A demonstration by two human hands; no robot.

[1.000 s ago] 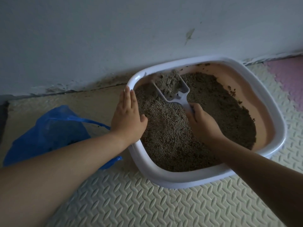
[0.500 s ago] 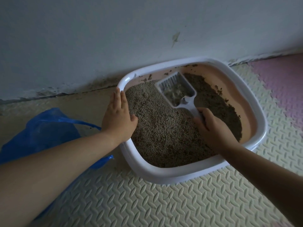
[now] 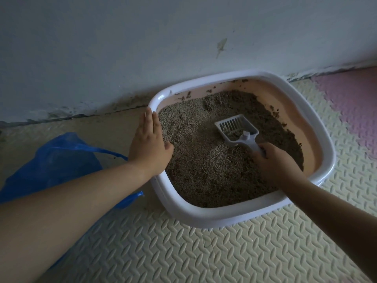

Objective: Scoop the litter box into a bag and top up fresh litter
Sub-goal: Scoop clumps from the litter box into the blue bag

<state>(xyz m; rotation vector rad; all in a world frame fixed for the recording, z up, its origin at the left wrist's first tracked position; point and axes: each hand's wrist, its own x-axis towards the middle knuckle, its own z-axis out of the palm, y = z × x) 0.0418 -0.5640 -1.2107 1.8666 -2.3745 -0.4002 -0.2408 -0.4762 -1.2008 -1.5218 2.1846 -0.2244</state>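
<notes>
Nearest me is the mat (image 3: 183, 252), cream foam with a raised leaf-like pattern, and my two bare forearms reach out over it. To my left on the floor lies the bag (image 3: 53, 160), blue plastic, crumpled, its mouth turned toward the box; my left forearm crosses over its near edge.

The box (image 3: 204, 215) sits on the mat just right of the bag, white rim, pinkish inner walls, and close against the wall behind. My left hand (image 3: 150, 148) lies flat on its left rim, fingers straight and together, pointing away from me, thumb reaching in over the litter (image 3: 204, 172); it grips nothing. My right hand (image 3: 275, 162) is down in the box on the right side, fingers wrapped around the handle of the scoop (image 3: 236, 127). The scoop's slotted head points away and to the left, resting low on the litter near the middle, with only a few grains in it.

The litter is grey-brown grit, darker and clumped toward the far side, with bits stuck to the far inner wall.

Beyond stands the wall (image 3: 142, 48), pale and scuffed along its base, and a pink mat (image 3: 355, 103) begins at the far right.
</notes>
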